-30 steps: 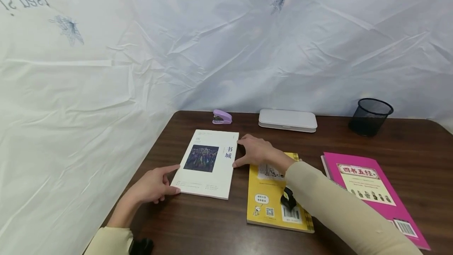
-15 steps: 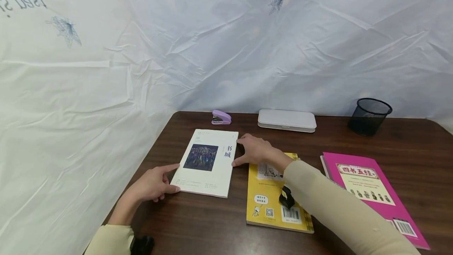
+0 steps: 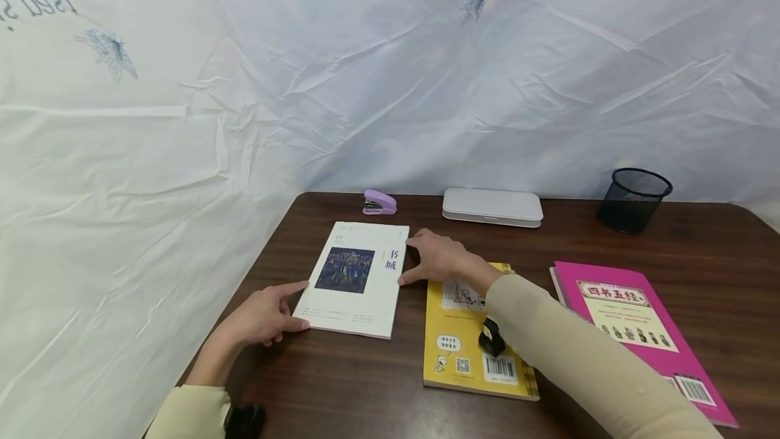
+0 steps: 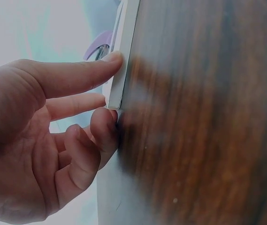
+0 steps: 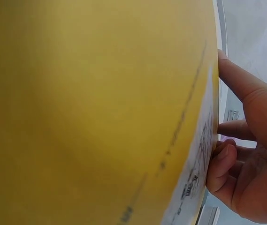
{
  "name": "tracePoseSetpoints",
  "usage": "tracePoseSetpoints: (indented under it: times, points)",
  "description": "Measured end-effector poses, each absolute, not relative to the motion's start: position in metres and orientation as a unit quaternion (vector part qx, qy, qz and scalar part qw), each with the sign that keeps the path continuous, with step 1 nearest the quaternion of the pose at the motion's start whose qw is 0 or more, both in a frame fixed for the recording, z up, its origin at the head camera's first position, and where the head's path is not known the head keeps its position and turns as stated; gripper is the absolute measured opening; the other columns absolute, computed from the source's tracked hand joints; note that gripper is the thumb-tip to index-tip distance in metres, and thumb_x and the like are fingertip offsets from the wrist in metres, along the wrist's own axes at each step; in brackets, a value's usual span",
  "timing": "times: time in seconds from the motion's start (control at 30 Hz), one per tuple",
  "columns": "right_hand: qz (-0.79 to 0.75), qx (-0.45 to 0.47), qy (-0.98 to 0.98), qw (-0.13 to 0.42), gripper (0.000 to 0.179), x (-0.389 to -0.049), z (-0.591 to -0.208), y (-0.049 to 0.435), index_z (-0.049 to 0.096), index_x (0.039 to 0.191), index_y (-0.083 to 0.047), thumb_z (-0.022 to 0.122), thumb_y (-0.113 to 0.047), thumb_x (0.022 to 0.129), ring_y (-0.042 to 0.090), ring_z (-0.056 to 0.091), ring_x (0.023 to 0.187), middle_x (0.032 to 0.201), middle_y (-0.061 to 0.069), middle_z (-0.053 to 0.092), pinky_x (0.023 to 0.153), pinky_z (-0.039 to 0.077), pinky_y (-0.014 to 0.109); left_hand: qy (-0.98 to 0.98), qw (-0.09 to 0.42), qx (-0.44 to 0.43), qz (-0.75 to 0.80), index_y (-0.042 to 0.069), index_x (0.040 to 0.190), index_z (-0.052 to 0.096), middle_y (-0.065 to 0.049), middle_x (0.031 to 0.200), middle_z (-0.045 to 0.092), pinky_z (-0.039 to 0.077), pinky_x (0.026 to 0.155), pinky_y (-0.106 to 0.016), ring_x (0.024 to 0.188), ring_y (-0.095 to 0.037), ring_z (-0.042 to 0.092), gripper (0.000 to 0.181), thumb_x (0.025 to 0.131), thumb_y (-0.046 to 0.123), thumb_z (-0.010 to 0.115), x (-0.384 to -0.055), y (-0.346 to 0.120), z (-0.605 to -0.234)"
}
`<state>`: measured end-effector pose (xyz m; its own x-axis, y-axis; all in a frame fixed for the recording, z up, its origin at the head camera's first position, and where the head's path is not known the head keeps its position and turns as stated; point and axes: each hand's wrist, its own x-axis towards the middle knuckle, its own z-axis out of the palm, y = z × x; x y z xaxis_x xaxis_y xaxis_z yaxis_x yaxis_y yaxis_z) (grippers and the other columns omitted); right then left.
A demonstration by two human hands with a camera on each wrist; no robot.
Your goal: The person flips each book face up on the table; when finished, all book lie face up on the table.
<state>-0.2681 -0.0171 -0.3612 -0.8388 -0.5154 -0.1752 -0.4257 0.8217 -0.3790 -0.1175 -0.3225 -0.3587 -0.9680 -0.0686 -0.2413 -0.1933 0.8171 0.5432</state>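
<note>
A white book [image 3: 350, 310] with a dark picture on its cover lies flat on the brown table between both hands. My left hand [image 3: 262, 317] is at its near left corner. In the left wrist view the thumb tip touches the near edge of the white book [image 4: 129, 40]; the index finger reaches its left edge and the other fingers are bent. My right hand [image 3: 440, 256] touches the right edge with thumb and index fingertip spread apart. Under the right forearm, partly covered, lies a yellow book [image 3: 453, 330], which fills much of the right wrist view.
A pink book [image 3: 655, 364] lies to the right of the right forearm. Along the back stand a purple stapler [image 3: 380, 203], a white flat case [image 3: 492, 207] and a black mesh pen holder [image 3: 634, 202]. White sheeting [image 3: 378, 87] borders the table behind and at left.
Both hands keep their places at the edges of the white book, which stays where it was. Only the head view has shifted very slightly.
</note>
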Motion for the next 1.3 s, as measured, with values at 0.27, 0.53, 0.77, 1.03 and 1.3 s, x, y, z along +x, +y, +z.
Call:
tracePoseSetpoints:
  times: [0.27,0.53,0.77,1.03,1.3]
  points:
    - [-0.163,-0.252,0.944,0.136,0.091,-0.2693,-0.3627,-0.0186,0.051,0.158,-0.017,0.084,-0.059,0.084,0.035,0.053,0.140,0.163,0.010,0.045,0.118,0.041,0.062,0.948,0.107,-0.072,0.291,0.007,0.155,0.053,-0.008,0.076,0.058,0.050,0.046,-0.031,0.051,-0.018,0.057,0.079,0.085,0.017,0.089,-0.1173,-0.3232,-0.3584]
    - [-0.164,-0.251,0.945,0.132,0.092,-0.2693,-0.3640,-0.0194,0.051,0.158,-0.017,0.084,-0.060,0.084,0.035,0.053,0.140,0.162,0.009,0.046,0.118,0.040,0.063,0.950,0.109,-0.069,0.284,0.007,0.155,0.053,-0.008,0.077,0.058,0.050,0.047,-0.032,0.052,-0.018,0.058,0.078,0.086,0.017,0.088,-0.1178,-0.3255,-0.3590]
    - [-0.163,-0.249,0.945,0.136,0.092,-0.2689,-0.3645,-0.0190,0.051,0.158,-0.017,0.084,-0.060,0.084,0.036,0.053,0.140,0.162,0.010,0.046,0.118,0.040,0.063,0.950,0.112,-0.067,0.285,0.008,0.155,0.053,-0.008,0.077,0.058,0.050,0.047,-0.032,0.052,-0.019,0.057,0.077,0.087,0.016,0.088,-0.1173,-0.3258,-0.3599]
    - [-0.163,-0.249,0.945,0.136,0.092,-0.2682,-0.3629,-0.0174,0.051,0.158,-0.016,0.084,-0.059,0.085,0.036,0.053,0.140,0.162,0.010,0.046,0.118,0.040,0.065,0.950,0.109,-0.060,0.285,0.008,0.156,0.052,-0.008,0.076,0.058,0.049,0.047,-0.032,0.052,-0.018,0.057,0.077,0.088,0.017,0.087,-0.1168,-0.3259,-0.3594]
    - [-0.166,-0.253,0.943,0.139,0.091,-0.2681,-0.3609,-0.0164,0.050,0.159,-0.016,0.083,-0.059,0.086,0.036,0.051,0.143,0.163,0.010,0.045,0.119,0.038,0.066,0.951,0.106,-0.047,0.285,0.006,0.156,0.051,-0.008,0.076,0.058,0.049,0.047,-0.032,0.052,-0.018,0.058,0.076,0.089,0.016,0.086,-0.1174,-0.3266,-0.3585]
